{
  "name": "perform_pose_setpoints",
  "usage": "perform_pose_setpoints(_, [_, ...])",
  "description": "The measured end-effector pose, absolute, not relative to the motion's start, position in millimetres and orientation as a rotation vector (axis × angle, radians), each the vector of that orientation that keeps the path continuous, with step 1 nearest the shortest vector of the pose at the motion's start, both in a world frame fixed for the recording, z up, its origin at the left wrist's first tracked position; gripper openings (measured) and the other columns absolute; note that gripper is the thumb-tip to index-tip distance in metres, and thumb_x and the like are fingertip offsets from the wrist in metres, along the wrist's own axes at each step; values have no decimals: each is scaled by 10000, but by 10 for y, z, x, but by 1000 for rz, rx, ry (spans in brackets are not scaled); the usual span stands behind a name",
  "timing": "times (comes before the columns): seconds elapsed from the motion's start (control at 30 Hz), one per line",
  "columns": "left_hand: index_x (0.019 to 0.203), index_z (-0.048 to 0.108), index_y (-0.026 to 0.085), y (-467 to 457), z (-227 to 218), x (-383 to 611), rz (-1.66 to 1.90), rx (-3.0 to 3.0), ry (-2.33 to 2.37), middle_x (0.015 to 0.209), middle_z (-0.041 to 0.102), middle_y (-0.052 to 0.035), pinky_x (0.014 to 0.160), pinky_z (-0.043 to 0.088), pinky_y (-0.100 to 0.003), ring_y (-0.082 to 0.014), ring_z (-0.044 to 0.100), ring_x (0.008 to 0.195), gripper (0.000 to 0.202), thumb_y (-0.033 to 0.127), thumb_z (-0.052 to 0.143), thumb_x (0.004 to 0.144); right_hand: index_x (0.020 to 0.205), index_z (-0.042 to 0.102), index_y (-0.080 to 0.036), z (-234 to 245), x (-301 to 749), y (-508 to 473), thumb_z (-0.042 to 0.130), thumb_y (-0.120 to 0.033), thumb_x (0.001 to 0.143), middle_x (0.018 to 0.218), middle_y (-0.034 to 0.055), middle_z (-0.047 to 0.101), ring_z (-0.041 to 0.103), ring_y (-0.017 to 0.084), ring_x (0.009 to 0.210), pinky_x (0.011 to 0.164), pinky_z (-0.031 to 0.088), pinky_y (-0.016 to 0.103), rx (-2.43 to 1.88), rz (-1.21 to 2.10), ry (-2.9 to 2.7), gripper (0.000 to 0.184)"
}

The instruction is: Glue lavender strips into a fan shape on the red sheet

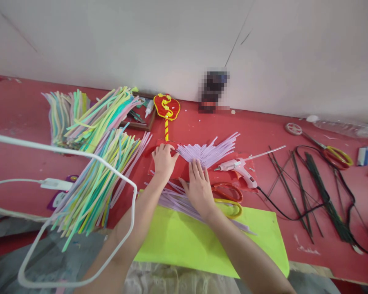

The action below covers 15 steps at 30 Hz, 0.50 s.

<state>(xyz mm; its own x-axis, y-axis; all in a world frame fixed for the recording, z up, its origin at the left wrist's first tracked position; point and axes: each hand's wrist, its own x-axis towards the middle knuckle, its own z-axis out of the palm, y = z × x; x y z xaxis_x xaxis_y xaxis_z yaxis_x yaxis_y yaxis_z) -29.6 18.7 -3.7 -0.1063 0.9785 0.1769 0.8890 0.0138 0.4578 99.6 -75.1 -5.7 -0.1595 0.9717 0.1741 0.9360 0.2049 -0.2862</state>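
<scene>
A V-shaped piece of lilac pipe cleaners (pixel 202 152) lies on a red board (pixel 155 165) in the middle of the table. At its left end, my left hand (pixel 164 160) has thumb and fingertips pinched together on the ends of the stems. My right hand (pixel 199 185) lies with fingers stretched flat, the tips touching the lower edge of the piece. Loose lilac pipe cleaners (pixel 171 199) pass under my right wrist. Beside that hand are scissors with red and yellow handles (pixel 233 207), their blades hidden. A pink glue gun (pixel 239 168) rests to the right.
Multicoloured pipe cleaner bundles (pixel 95 175) cover the left, behind a white bent frame (pixel 134 204). A red-and-yellow fan-shaped ornament (pixel 166 108) lies at the back. A yellow-green cloth (pixel 263 232) hangs over the front edge. Dark green wires (pixel 328 196), more scissors (pixel 337 157) and a clear bottle (pixel 343 126) lie right.
</scene>
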Motion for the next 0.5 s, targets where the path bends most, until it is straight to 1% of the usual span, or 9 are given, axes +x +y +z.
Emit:
perform_pose_setpoints(0.13, [909, 598, 226, 185, -39, -296, 699, 1971, 2096, 1000, 638, -56, 889, 403, -413, -252, 566, 991, 131, 310, 647, 821, 1435, 349, -49, -67, 999, -755, 346, -385, 963, 1495, 182, 342, 268, 291, 1413, 1142, 237, 514, -1768, 137, -2181, 579])
perform_pose_setpoints(0.27, [933, 604, 213, 156, -24, -288, 679, 1997, 2117, 1010, 636, -73, 894, 406, -421, -263, 563, 1009, 87, 260, 557, 877, 1424, 368, -49, -66, 995, -752, 340, -386, 965, 1493, 181, 346, 270, 286, 1413, 1137, 251, 500, -1768, 141, -2194, 570])
perform_pose_setpoints(0.37, [958, 617, 213, 119, -5, -274, 660, 2025, 2115, 1019, 639, -81, 888, 415, -420, -273, 564, 1023, 132, 206, 504, 892, 1419, 370, -35, -71, 994, -748, 336, -384, 967, 1500, 179, 331, 269, 284, 1413, 1140, 249, 495, -1760, 134, -2198, 572])
perform_pose_setpoints(0.5, [961, 628, 215, 90, 19, -253, 668, 1992, 2084, 1035, 641, -83, 915, 414, -432, -276, 561, 1048, 135, 199, 527, 874, 1428, 356, -42, -73, 994, -747, 352, -374, 963, 1502, 180, 326, 267, 286, 1414, 1137, 251, 502, -1757, 144, -2190, 572])
